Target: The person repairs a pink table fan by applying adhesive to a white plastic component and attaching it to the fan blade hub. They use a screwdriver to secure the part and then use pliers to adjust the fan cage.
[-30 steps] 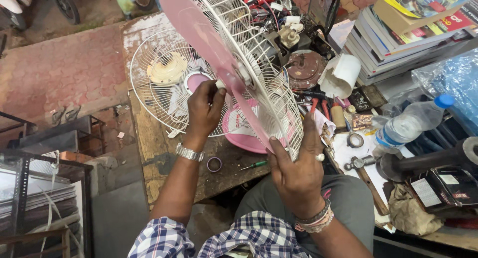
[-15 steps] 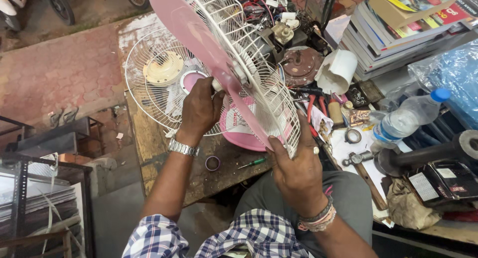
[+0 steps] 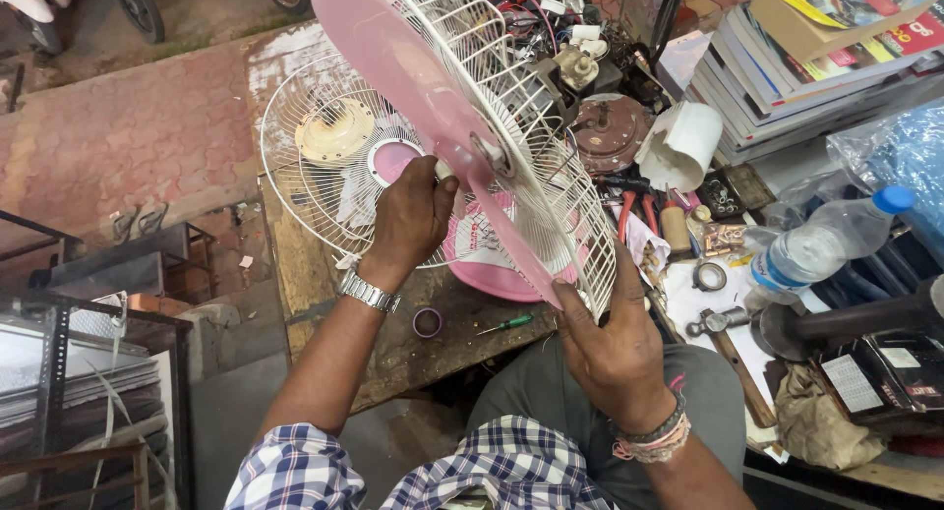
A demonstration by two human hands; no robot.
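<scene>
Fan assembly, blade-fitting step: left hand (image 3: 413,215) apparently pinching hub of pink blade (image 3: 413,77); right hand (image 3: 615,348) clamped on wire guard (image 3: 551,176) rim; next, steady hub alignment.

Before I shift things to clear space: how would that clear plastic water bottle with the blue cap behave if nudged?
The water bottle lies on its side, so it would probably roll. It looks thin-walled and nearly empty, so likely light and easily dented. The books and tools crowded beside it might stop it quickly.
</scene>
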